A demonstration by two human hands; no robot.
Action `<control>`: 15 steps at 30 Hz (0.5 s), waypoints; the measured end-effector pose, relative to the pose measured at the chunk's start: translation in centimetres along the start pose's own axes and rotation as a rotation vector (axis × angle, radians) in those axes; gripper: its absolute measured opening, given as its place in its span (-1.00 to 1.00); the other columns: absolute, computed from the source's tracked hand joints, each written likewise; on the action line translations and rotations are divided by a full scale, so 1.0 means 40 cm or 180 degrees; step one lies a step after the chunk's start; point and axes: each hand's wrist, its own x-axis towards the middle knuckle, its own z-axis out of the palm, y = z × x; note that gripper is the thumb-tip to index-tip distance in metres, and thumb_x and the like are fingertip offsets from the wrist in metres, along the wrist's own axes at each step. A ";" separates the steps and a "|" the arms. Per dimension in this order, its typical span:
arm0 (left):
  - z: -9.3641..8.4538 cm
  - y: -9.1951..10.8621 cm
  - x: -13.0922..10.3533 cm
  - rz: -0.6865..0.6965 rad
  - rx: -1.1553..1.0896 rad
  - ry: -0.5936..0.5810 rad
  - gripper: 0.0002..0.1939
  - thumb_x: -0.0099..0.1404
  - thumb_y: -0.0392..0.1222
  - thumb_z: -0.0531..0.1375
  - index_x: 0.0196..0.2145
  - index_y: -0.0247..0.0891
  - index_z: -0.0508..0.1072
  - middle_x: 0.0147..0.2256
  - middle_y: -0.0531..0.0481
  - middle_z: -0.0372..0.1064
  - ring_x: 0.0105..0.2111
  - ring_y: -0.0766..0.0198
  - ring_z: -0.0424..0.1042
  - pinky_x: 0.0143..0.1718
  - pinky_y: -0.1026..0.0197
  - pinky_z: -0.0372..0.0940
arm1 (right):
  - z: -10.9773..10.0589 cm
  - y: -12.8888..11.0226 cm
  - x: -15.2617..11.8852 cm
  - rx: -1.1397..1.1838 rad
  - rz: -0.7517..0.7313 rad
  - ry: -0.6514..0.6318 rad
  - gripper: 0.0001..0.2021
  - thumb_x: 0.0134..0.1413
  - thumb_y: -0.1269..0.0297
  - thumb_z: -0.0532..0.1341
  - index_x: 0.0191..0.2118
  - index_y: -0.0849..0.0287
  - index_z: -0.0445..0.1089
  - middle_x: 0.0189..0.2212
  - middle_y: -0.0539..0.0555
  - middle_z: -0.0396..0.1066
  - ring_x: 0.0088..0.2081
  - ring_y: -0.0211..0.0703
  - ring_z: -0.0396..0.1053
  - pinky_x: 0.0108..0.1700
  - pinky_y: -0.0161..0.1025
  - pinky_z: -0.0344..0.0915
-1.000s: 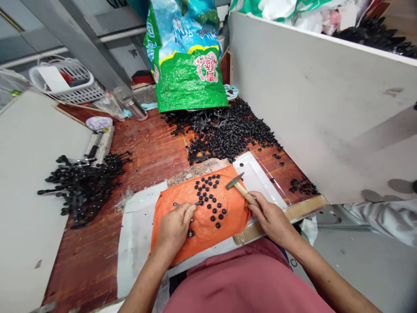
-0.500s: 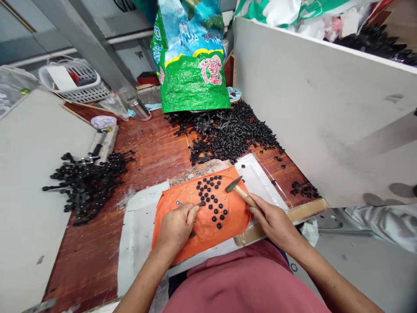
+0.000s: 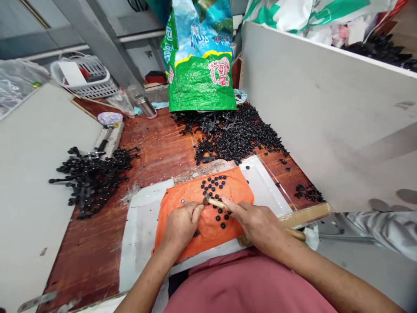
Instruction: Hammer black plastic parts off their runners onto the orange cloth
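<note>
A: Far left?
B: Black pile [image 3: 94, 180] is lying on the table [image 3: 153, 148].
A: Hands?
B: Left hand [image 3: 182, 221] is pinching a dark strap [image 3: 184, 202] over orange cloth [image 3: 208, 232]. Buttons [image 3: 223, 225] are lying on it. Hammer [image 3: 217, 203] is sitting head-end just beside the left hand, right hand [image 3: 260, 222] gripping it.

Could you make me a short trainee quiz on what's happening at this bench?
1. Short answer: which tool does the person's right grip hold?
2. True or false: the green and blue bag is farther from the person than the orange cloth.
3. Multiple choice: what colour are the loose round pieces on the cloth? A) white B) black C) green

Key: 1. a hammer; 2. true; 3. B.
</note>
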 end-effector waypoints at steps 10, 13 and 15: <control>0.004 0.000 0.000 -0.0112 0.0163 -0.0106 -0.62 0.49 -0.05 -0.01 -0.40 -0.18 0.47 -0.46 -0.05 0.52 -0.41 0.13 0.47 -0.39 0.20 0.05 | 0.002 -0.010 0.007 -0.0308 0.0034 -0.0136 -0.27 0.24 0.54 0.02 0.48 -0.01 -0.02 -0.26 0.08 0.48 -0.34 -0.11 0.47 -0.31 -0.27 0.29; 0.004 0.002 0.000 -0.0118 0.0178 -0.0118 -0.63 0.49 -0.06 -0.01 -0.38 -0.18 0.48 -0.43 -0.08 0.54 -0.39 0.10 0.48 -0.39 0.19 0.05 | 0.008 -0.012 0.006 -0.0282 0.0021 -0.0109 -0.27 0.25 0.54 0.02 0.49 0.03 -0.05 -0.25 0.10 0.50 -0.32 -0.09 0.49 -0.30 -0.25 0.31; 0.005 0.002 0.000 -0.0131 0.0148 -0.0095 -0.64 0.48 -0.04 0.00 -0.36 -0.18 0.49 -0.43 -0.09 0.54 -0.39 0.09 0.48 -0.39 0.19 0.05 | 0.012 -0.014 0.007 -0.0441 0.0122 -0.0336 -0.28 0.23 0.55 0.03 0.48 0.03 0.01 -0.28 0.11 0.51 -0.37 -0.07 0.50 -0.34 -0.25 0.30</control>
